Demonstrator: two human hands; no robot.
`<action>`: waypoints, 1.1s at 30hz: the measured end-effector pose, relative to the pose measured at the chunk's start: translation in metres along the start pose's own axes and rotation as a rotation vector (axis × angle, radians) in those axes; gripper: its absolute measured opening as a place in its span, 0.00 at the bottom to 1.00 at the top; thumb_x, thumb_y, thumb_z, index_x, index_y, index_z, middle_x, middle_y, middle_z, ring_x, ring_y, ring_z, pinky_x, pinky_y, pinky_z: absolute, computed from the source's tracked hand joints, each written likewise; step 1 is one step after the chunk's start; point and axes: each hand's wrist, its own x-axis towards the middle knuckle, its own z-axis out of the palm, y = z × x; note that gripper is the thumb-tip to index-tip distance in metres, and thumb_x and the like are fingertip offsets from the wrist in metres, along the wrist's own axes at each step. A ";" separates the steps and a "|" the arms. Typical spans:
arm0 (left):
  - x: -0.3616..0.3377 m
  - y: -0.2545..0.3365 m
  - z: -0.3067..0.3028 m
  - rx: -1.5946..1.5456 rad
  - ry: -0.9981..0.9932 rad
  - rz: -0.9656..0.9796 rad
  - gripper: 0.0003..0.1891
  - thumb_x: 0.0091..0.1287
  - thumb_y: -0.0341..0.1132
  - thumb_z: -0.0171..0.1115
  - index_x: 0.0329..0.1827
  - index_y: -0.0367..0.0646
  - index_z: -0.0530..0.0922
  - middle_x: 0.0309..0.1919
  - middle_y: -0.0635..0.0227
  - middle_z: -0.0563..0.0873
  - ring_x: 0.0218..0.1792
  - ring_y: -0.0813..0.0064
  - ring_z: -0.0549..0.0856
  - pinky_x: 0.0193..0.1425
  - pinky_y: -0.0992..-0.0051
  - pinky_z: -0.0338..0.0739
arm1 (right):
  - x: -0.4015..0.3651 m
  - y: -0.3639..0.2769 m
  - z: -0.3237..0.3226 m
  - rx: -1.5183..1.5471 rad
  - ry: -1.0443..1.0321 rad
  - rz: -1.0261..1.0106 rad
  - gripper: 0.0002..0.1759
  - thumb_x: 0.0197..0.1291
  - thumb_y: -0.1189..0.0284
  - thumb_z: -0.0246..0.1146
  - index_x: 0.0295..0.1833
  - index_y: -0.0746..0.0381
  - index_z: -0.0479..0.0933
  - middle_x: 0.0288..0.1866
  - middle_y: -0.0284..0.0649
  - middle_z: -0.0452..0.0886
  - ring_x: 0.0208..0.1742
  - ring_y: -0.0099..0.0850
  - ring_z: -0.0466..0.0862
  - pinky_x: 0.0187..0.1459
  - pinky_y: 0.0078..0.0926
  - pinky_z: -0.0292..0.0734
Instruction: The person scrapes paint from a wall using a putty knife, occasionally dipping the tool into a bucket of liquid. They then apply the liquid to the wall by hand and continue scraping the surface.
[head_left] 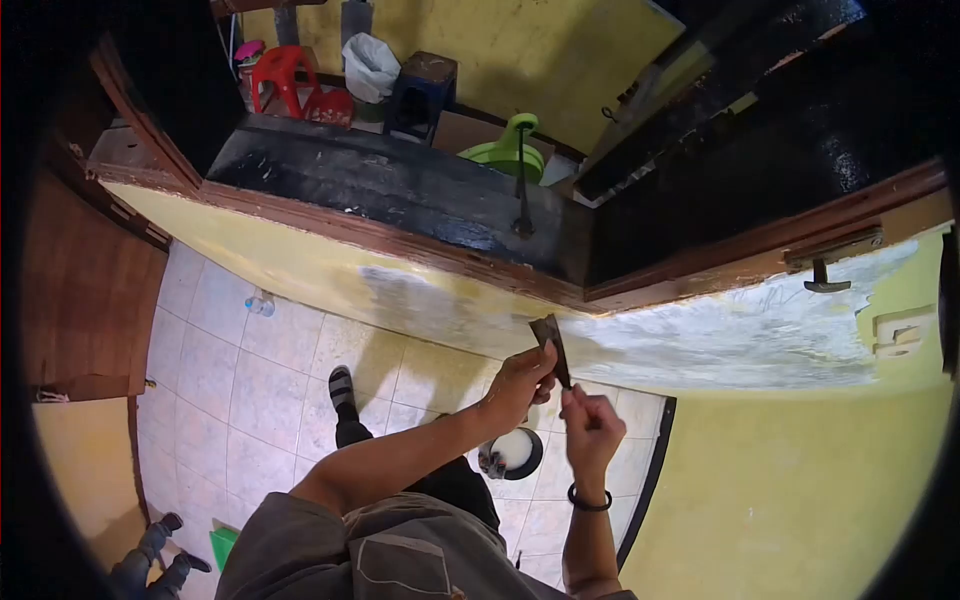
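A dark, flat putty knife (553, 347) is held up in front of the wall, its wide end toward the window ledge. Against its side, the thumb and bent fingers of my left hand (520, 388) are closed. My right hand (594, 430) pinches its narrow lower end with closed fingers; the grip hides part of that end. Behind the tool, whitish filler patches (650, 345) cover part of the yellow wall. Below my hands, on the tiles, a dark round bucket (518, 455) contains a white substance.
A black-topped ledge (390, 185) with a wooden frame runs above the wall. Beyond it stand a red stool (284, 75) and a green basin (500, 155). A plastic bottle (260, 305) is on the floor. Another person's legs (155, 560) show lower left.
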 end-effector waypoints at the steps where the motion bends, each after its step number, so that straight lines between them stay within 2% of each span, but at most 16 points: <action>1: -0.005 -0.011 0.003 -0.012 0.002 -0.022 0.19 0.67 0.54 0.55 0.25 0.50 0.71 0.18 0.81 0.68 0.20 0.89 0.63 0.24 0.84 0.57 | -0.006 -0.007 -0.008 0.056 -0.018 0.052 0.05 0.55 0.78 0.68 0.33 0.69 0.80 0.16 0.26 0.70 0.19 0.12 0.61 0.20 0.12 0.55; 4: -0.009 -0.018 0.014 0.124 -0.068 -0.041 0.19 0.67 0.55 0.55 0.27 0.50 0.73 0.18 0.81 0.68 0.19 0.88 0.64 0.25 0.84 0.59 | -0.018 0.003 -0.038 0.022 0.005 -0.001 0.05 0.54 0.78 0.68 0.34 0.69 0.80 0.17 0.28 0.74 0.20 0.12 0.67 0.21 0.12 0.61; 5: -0.015 -0.017 0.015 0.137 -0.129 -0.080 0.15 0.68 0.50 0.56 0.31 0.49 0.74 0.21 0.79 0.71 0.22 0.87 0.68 0.27 0.82 0.61 | -0.021 0.005 -0.045 -0.002 0.000 -0.021 0.05 0.54 0.78 0.68 0.34 0.69 0.80 0.17 0.29 0.75 0.20 0.12 0.69 0.22 0.12 0.62; 7: -0.004 -0.020 0.006 -0.070 0.022 -0.119 0.15 0.69 0.49 0.56 0.32 0.48 0.74 0.21 0.79 0.71 0.22 0.86 0.67 0.27 0.82 0.61 | -0.004 0.000 -0.023 0.060 -0.010 -0.015 0.07 0.56 0.77 0.68 0.33 0.70 0.79 0.19 0.34 0.78 0.21 0.12 0.72 0.23 0.11 0.64; 9: 0.011 0.002 -0.017 0.013 0.040 0.176 0.15 0.69 0.49 0.55 0.32 0.47 0.74 0.21 0.79 0.70 0.22 0.86 0.65 0.26 0.81 0.61 | 0.026 -0.005 0.007 0.125 -0.129 0.036 0.07 0.56 0.76 0.68 0.33 0.69 0.79 0.19 0.33 0.78 0.20 0.12 0.68 0.22 0.12 0.63; 10: 0.007 0.005 -0.020 -0.037 -0.040 0.158 0.14 0.69 0.48 0.56 0.32 0.47 0.74 0.20 0.79 0.70 0.22 0.86 0.64 0.26 0.81 0.60 | 0.026 -0.001 0.003 -0.066 -0.127 -0.156 0.07 0.56 0.76 0.67 0.34 0.69 0.79 0.19 0.32 0.78 0.19 0.13 0.66 0.22 0.13 0.62; 15: -0.010 -0.017 -0.013 0.080 -0.070 -0.065 0.17 0.70 0.50 0.52 0.30 0.47 0.75 0.19 0.79 0.69 0.21 0.88 0.63 0.25 0.84 0.57 | -0.016 0.002 -0.028 -0.058 -0.111 -0.042 0.07 0.57 0.75 0.66 0.35 0.70 0.79 0.21 0.36 0.81 0.21 0.14 0.74 0.23 0.13 0.66; 16: -0.018 -0.011 0.005 0.097 -0.043 -0.048 0.16 0.70 0.50 0.54 0.30 0.48 0.75 0.19 0.81 0.68 0.20 0.88 0.62 0.24 0.84 0.56 | -0.020 -0.007 -0.032 0.003 -0.091 0.046 0.08 0.58 0.75 0.65 0.32 0.69 0.78 0.20 0.35 0.80 0.20 0.13 0.71 0.23 0.12 0.64; 17: -0.019 -0.007 0.008 0.060 -0.068 -0.076 0.18 0.70 0.51 0.53 0.31 0.47 0.75 0.19 0.81 0.67 0.20 0.88 0.62 0.24 0.84 0.55 | -0.012 -0.008 -0.024 0.004 -0.100 0.041 0.08 0.58 0.75 0.65 0.32 0.69 0.78 0.20 0.35 0.80 0.20 0.13 0.71 0.23 0.12 0.64; 21: 0.004 0.011 -0.001 0.176 -0.032 0.130 0.21 0.70 0.54 0.50 0.28 0.47 0.73 0.18 0.81 0.66 0.20 0.88 0.61 0.25 0.83 0.56 | 0.011 -0.008 -0.006 0.033 -0.067 -0.022 0.10 0.60 0.75 0.64 0.28 0.68 0.75 0.18 0.32 0.76 0.18 0.11 0.64 0.21 0.12 0.60; 25: -0.016 -0.009 0.016 0.222 -0.060 -0.065 0.20 0.69 0.54 0.52 0.28 0.48 0.73 0.19 0.80 0.67 0.21 0.88 0.63 0.25 0.82 0.58 | -0.007 -0.007 -0.025 -0.033 -0.012 -0.096 0.07 0.57 0.78 0.66 0.30 0.68 0.77 0.12 0.30 0.71 0.16 0.12 0.66 0.19 0.14 0.60; 27: -0.006 -0.007 0.012 -0.014 0.075 0.007 0.21 0.65 0.58 0.56 0.30 0.48 0.78 0.19 0.83 0.70 0.20 0.90 0.64 0.25 0.85 0.58 | 0.005 -0.005 -0.014 -0.109 -0.028 -0.249 0.08 0.57 0.78 0.66 0.27 0.68 0.76 0.13 0.30 0.72 0.17 0.12 0.67 0.19 0.15 0.60; 28: 0.004 0.000 0.002 0.242 0.007 0.146 0.21 0.67 0.57 0.55 0.30 0.49 0.77 0.17 0.84 0.67 0.20 0.90 0.63 0.25 0.85 0.58 | 0.006 -0.005 -0.018 -0.013 -0.113 0.028 0.07 0.59 0.76 0.64 0.32 0.69 0.77 0.20 0.33 0.78 0.21 0.12 0.71 0.23 0.12 0.64; 31: 0.002 -0.008 0.004 0.084 -0.009 0.046 0.22 0.66 0.57 0.56 0.26 0.47 0.76 0.18 0.82 0.70 0.19 0.90 0.62 0.24 0.85 0.57 | -0.003 0.001 -0.019 0.038 -0.064 0.013 0.07 0.58 0.77 0.66 0.30 0.67 0.77 0.15 0.29 0.74 0.19 0.12 0.67 0.20 0.14 0.61; 32: -0.001 -0.013 0.010 0.122 0.003 0.019 0.22 0.65 0.57 0.57 0.25 0.47 0.76 0.18 0.82 0.70 0.19 0.90 0.62 0.24 0.85 0.57 | -0.006 0.003 -0.028 -0.005 -0.029 -0.072 0.07 0.58 0.77 0.66 0.30 0.68 0.77 0.16 0.30 0.75 0.19 0.12 0.69 0.21 0.13 0.63; 33: -0.009 -0.015 0.019 0.166 0.016 -0.001 0.22 0.64 0.58 0.58 0.25 0.48 0.76 0.18 0.82 0.70 0.19 0.90 0.63 0.24 0.85 0.57 | -0.010 -0.001 -0.039 0.072 -0.040 0.007 0.07 0.57 0.78 0.66 0.29 0.68 0.76 0.17 0.32 0.77 0.20 0.12 0.71 0.22 0.12 0.66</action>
